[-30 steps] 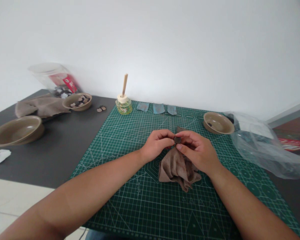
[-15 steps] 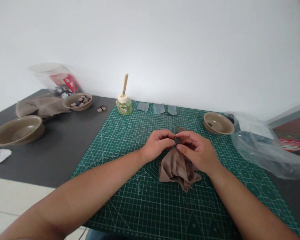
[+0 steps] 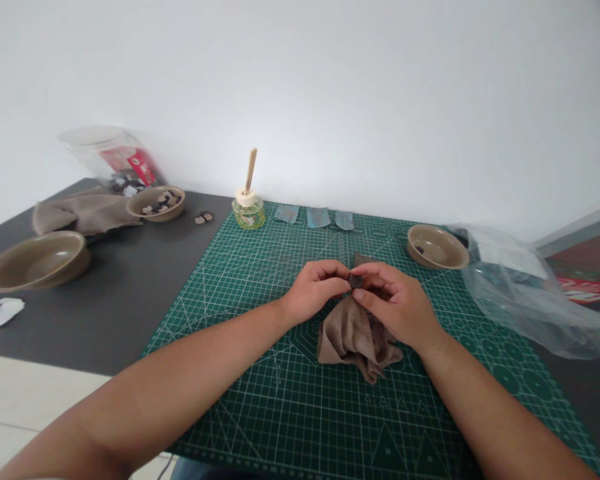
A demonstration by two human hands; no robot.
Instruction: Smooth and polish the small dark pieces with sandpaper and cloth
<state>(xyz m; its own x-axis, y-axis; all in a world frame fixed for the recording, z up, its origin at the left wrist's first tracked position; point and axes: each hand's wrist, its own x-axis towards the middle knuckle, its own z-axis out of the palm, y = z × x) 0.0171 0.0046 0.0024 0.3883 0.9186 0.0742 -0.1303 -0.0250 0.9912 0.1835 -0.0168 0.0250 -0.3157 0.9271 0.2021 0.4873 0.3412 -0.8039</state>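
Between my fingertips is a small dark piece (image 3: 355, 282), roughly rounded; its kind is too small to make out. My left hand (image 3: 321, 288) pinches it from the left, thumb and forefinger closed. From the right, my right hand (image 3: 395, 297) grips the same piece between thumb and fingers. A crumpled brown cloth (image 3: 353, 337) lies on the green cutting mat (image 3: 280, 407) just below my hands, partly hidden by the right one. Past the right hand, a tan bowl (image 3: 443, 248) holds a small dark piece.
Clear plastic bags (image 3: 510, 293) lie at the right. A reed diffuser (image 3: 249, 210) and several blue-grey sheets (image 3: 319, 217) line the mat's back. Leftward are a bowl of dark and beige pieces (image 3: 163, 203), another bowl (image 3: 35, 261), a cloth (image 3: 87, 213) and a paper scrap (image 3: 3, 313).
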